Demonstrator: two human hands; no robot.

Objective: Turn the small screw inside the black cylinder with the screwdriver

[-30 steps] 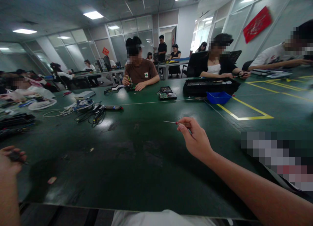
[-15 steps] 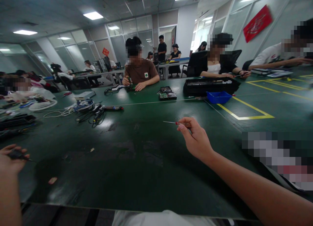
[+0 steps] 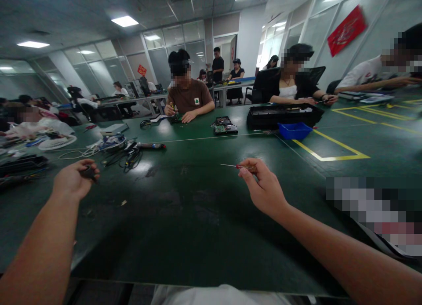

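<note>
My right hand is closed round the handle of a small screwdriver, held above the green table. Its thin metal shaft points left, with a red collar by the fingers. On the left, my left hand has its fingers curled round a small dark object, too blurred to name. The two hands are well apart. A small pale scrap lies on the table between them, nearer my left hand.
Beyond my left hand lie tangled cables. An opened device with a circuit board, a long black casing and a blue tray stand farther back. A person in brown works across the table.
My left hand has moved right and farther over the table from the left edge, carrying the dark object. My right hand and the screwdriver have hardly moved.
</note>
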